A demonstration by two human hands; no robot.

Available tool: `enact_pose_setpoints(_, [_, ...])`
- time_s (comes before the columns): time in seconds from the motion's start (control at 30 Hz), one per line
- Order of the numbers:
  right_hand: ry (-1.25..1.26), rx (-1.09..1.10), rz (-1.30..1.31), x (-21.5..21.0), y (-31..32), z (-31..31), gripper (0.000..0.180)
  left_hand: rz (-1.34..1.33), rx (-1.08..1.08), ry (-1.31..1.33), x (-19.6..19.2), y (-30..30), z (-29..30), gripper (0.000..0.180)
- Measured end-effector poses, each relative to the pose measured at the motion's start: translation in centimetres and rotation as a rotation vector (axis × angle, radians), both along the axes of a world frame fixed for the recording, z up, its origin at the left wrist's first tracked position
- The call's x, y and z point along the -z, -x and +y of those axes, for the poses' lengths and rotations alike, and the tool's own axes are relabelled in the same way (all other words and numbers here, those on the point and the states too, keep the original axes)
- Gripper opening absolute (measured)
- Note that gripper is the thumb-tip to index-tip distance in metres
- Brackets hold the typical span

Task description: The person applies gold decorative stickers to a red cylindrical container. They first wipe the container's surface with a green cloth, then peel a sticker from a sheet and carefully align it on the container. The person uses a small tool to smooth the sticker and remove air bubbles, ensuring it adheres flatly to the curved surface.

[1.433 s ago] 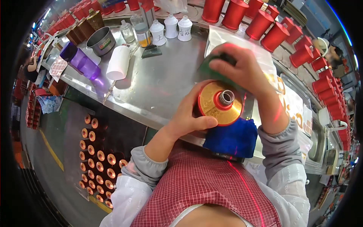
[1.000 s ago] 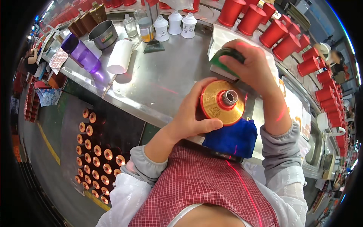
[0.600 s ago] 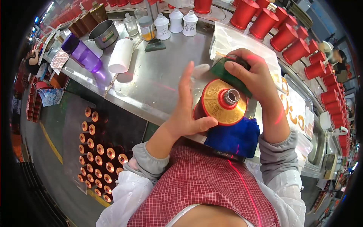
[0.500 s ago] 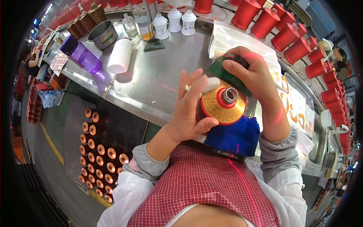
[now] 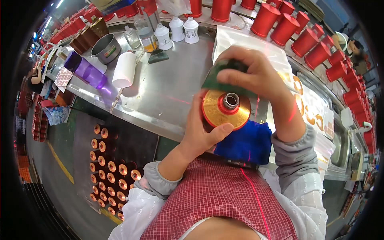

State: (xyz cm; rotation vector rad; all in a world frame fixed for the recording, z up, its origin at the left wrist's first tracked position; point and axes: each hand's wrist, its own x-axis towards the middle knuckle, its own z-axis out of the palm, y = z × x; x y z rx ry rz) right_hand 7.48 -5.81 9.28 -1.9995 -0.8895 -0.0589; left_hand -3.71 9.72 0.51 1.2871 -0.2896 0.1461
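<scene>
My left hand (image 5: pixel 202 134) grips a round golden bottle with a red ring around its open neck (image 5: pixel 225 109), held up in front of my chest with the mouth facing me. My right hand (image 5: pixel 256 76) presses a dark green scouring pad (image 5: pixel 218 78) against the bottle's far upper edge. A blue cloth (image 5: pixel 248 142) lies just below the bottle at the near edge of the steel table (image 5: pixel 168 92).
On the table stand a purple cup (image 5: pixel 86 74), a white cylinder (image 5: pixel 124 70), a metal pot (image 5: pixel 106 48), small white bottles (image 5: pixel 176 30) and rows of red cylinders (image 5: pixel 304 36). A clear plastic sheet (image 5: pixel 236 38) lies at the far side. Golden bottles (image 5: pixel 110 168) fill a crate on the floor, left.
My left hand briefly opened and re-gripped the golden bottle, turning it. The right hand kept the green pad on the bottle's upper edge and shifted slightly over it.
</scene>
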Motion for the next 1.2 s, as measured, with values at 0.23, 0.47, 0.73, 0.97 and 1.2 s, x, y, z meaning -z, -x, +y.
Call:
enact_pose_setpoints(0.23, [0.117,-0.226,-0.05,-1.0,-2.1,2.4,0.027,0.068,0.136,-0.003,-0.4,-0.5,1.0,0.086])
enact_pose_setpoints(0.47, [0.247,0.155,-0.155,-0.6,-1.2,1.5,0.024,0.054,0.176,0.038,-0.6,-0.9,0.9,0.088])
enact_pose_setpoints(0.73, [-0.198,0.329,0.277,1.0,2.5,-2.3,0.021,0.051,0.217,0.068,0.1,-1.1,1.1,0.09])
enact_pose_setpoints(0.97, [-0.085,0.334,-0.588,2.9,6.3,-4.3,0.028,0.037,0.24,0.053,0.6,-1.3,1.3,0.095])
enact_pose_setpoints(1.2, [-0.084,-0.037,-0.167,1.5,11.7,-6.6,0.025,-0.074,0.18,-0.013,0.8,-1.4,1.8,0.111])
